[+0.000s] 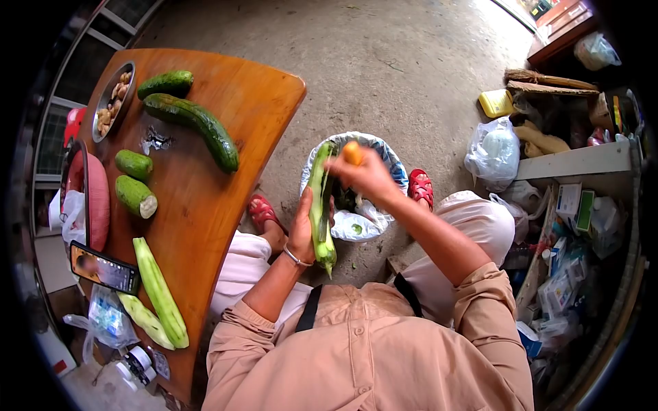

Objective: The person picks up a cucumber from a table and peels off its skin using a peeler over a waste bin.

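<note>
My left hand (pixel 300 226) is wrapped round a long green gourd (pixel 319 185), held upright over the bin. Pale stripes run down the gourd where skin is off, and a dark strip of peel lies along its right side. My right hand (pixel 370 175), blurred by motion, grips a peeler with an orange handle (pixel 353 153) against the gourd's upper part; its blade cannot be made out. Below is a bin lined with a plastic bag (pixel 396 159), with peelings and a white bag (pixel 360 225) inside.
On the wooden table (pixel 247 89) at left lie a long dark gourd (pixel 195 123), cut green pieces (pixel 137 196), peeled gourds (pixel 161 291), a metal bowl (pixel 127 68) of brownish pieces and a phone (pixel 103 268). Shelves with bags and boxes (pixel 569 202) stand at right.
</note>
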The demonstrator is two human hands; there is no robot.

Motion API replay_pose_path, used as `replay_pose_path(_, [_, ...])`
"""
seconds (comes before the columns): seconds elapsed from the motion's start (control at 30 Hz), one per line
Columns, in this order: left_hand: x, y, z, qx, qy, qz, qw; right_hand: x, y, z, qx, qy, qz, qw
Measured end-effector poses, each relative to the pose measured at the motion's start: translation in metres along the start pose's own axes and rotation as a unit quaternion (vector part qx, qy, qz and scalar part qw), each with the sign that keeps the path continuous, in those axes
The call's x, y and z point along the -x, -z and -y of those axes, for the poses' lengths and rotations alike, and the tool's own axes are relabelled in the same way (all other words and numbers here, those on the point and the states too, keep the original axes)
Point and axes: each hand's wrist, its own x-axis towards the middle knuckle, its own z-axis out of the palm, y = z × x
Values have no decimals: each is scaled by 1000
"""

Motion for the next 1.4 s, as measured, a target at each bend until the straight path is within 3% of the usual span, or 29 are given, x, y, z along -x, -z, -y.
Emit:
replay_pose_path(0.1, [-1, -5, 0, -21, -36, -12, 999, 9, -7, -28, 45, -25, 112, 992])
replay_pose_path(0.23, [-2, -6, -2, -29, -61, -16, 998, 10, -1, -42, 33, -40, 121, 991])
replay_pose_path(0.3, [-6, 5, -2, -15, -32, -5, 999, 10, 5, -46, 38, -3, 44, 998])
replay_pose_path(0.37, [-9, 13, -3, -2, -23, 7, 1000, 8, 20, -35, 163, 19, -9, 986])
replay_pose_path(0.43, [-11, 12, -7, 9, -25, 26, 999, 0, 39, -45, 406, 83, -43, 909])
replay_pose_path(0.47, [-14, 17, -5, 26, -14, 37, 999, -6, 46, -66, 421, 177, -96, 884])
replay_pose_path(0.5, [-14, 17, -5, 25, -13, 38, 999, -7, 45, -60, 421, 176, -97, 884])
replay_pose_path(0.53, [-15, 18, -4, 38, 1, 37, 999, -8, 40, -48, 262, 160, -110, 945])
replay_pose_path(0.6, [-14, 16, -3, 54, 14, 34, 998, -1, 31, -15, -40, 114, -103, 987])
replay_pose_path(0.63, [-12, 11, -4, 33, 32, 38, 998, 2, 27, -3, -40, 112, -103, 988])
replay_pose_path(0.67, [-10, 7, -3, 12, 52, 42, 998, 6, 23, 5, -218, 95, -49, 970])
replay_pose_path(0.7, [-10, 4, 0, 9, 60, 37, 997, 10, 19, 11, -388, 76, 3, 919])
replay_pose_path(0.9, [-2, -5, 14, 80, 122, 100, 984, 12, -12, 11, -388, -14, 55, 920])
replay_pose_path(1.0, [3, -3, 12, 59, 160, 82, 982, 1, -3, 5, -359, 9, -22, 933])
replay_pose_path(1.1, [5, 2, 9, 30, 142, 123, 982, -14, 22, 3, -404, 56, -93, 908])
replay_pose_path(1.2, [9, 13, 7, -16, 114, 122, 986, -30, 50, -3, -336, 123, -187, 915])
replay_pose_path(1.3, [13, 10, 0, -79, 68, 107, 989, -31, 62, -9, -354, 131, -243, 894])
replay_pose_path(1.4, [9, 11, 0, -66, 45, 61, 995, -27, 57, -4, -354, 142, -231, 895])
